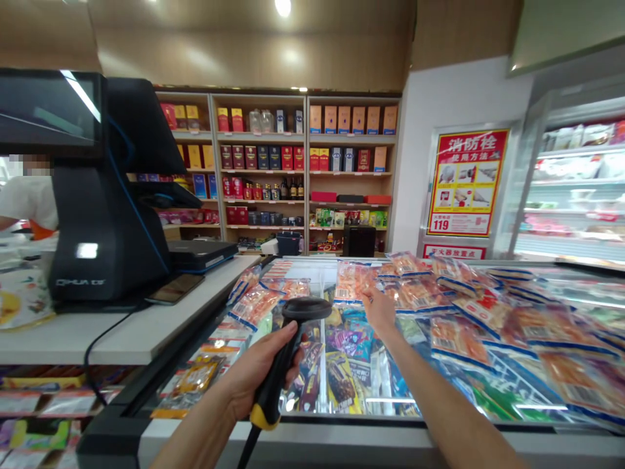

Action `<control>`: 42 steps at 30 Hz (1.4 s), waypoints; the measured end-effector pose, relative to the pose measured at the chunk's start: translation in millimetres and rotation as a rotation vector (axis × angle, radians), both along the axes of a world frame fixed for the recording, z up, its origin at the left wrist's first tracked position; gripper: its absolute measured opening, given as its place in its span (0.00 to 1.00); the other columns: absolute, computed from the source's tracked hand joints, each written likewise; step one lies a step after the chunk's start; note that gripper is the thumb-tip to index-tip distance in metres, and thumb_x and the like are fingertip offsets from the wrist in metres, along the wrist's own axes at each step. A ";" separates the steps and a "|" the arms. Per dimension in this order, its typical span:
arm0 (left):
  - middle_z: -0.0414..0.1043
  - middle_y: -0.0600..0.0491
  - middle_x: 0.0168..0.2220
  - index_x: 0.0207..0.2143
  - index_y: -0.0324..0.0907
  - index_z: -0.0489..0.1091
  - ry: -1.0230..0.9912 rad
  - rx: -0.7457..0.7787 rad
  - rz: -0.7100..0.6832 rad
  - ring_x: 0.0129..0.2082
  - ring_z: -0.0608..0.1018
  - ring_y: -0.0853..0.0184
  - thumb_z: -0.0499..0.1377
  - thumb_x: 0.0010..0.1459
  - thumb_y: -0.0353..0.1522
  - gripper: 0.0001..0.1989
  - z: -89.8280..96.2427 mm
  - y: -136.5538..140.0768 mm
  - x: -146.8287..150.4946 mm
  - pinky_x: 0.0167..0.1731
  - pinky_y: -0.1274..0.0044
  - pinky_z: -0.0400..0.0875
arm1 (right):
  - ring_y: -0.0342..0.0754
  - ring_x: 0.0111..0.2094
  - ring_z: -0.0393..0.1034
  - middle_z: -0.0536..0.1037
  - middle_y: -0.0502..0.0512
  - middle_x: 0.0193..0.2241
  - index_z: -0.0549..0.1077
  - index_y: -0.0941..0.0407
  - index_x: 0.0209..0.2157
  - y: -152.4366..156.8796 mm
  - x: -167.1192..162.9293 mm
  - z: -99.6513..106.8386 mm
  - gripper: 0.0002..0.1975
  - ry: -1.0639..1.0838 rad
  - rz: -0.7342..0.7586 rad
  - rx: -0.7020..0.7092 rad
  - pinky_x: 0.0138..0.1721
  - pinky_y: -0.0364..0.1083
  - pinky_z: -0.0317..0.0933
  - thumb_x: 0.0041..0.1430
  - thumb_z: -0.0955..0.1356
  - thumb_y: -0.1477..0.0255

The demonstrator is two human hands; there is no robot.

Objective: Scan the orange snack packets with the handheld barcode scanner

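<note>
Up at the top centre a round lamp (282,6) glares bright, and wood-toned panelling (244,62) shines beneath it! Straight below, across the middle, runs tall shelving (307,150), bay beside bay, packed with boxes and bottles. Right of centre there's a pale wall (415,163), carrying a framed red-and-yellow poster (466,182). Far right, a glass-fronted cabinet (533,163) glows with white light! Lower left comes a white counter (122,348), and along the bottom, a glass-topped chest (342,435) with a pale front.
</note>
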State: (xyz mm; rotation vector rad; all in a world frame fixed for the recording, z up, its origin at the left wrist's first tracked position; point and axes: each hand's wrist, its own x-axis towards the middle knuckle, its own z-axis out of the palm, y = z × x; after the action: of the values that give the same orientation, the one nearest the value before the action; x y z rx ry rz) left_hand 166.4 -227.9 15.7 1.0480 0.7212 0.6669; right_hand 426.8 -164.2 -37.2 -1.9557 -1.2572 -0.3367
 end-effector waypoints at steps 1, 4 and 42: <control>0.61 0.57 0.19 0.28 0.38 0.60 -0.006 0.008 0.005 0.13 0.62 0.78 0.52 0.46 0.42 0.15 0.0 0.8 -1.1 0.13 0.84 0.53 | 0.43 0.29 0.65 0.73 0.50 0.26 0.69 0.55 0.29 0.4 -2.6 0.1 0.11 0.002 0.002 0.001 0.28 0.40 0.51 0.50 0.58 0.69; 0.60 0.57 0.18 0.29 0.39 0.61 -0.004 0.022 0.023 0.13 0.62 0.77 0.52 0.46 0.43 0.16 -0.9 2.9 -5.2 0.14 0.84 0.53 | 0.43 0.30 0.65 0.73 0.50 0.27 0.68 0.55 0.29 2.6 -10.3 0.1 0.10 0.001 0.009 -0.004 0.28 0.40 0.51 0.49 0.58 0.69; 0.60 0.58 0.17 0.30 0.40 0.62 -0.023 -0.026 0.148 0.13 0.62 0.77 0.53 0.45 0.42 0.15 -6.0 7.9 -17.8 0.12 0.83 0.56 | 0.47 0.38 0.62 0.70 0.55 0.33 0.68 0.57 0.32 -12.8 24.7 14.0 0.11 -0.169 -0.032 -0.098 0.37 0.43 0.53 0.49 0.59 0.68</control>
State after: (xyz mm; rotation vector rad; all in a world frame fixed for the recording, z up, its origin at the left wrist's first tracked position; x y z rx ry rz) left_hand 148.7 -220.0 9.7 0.9678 0.7906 0.7942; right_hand 451.5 -177.0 -23.2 -2.0674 -1.3730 -0.4726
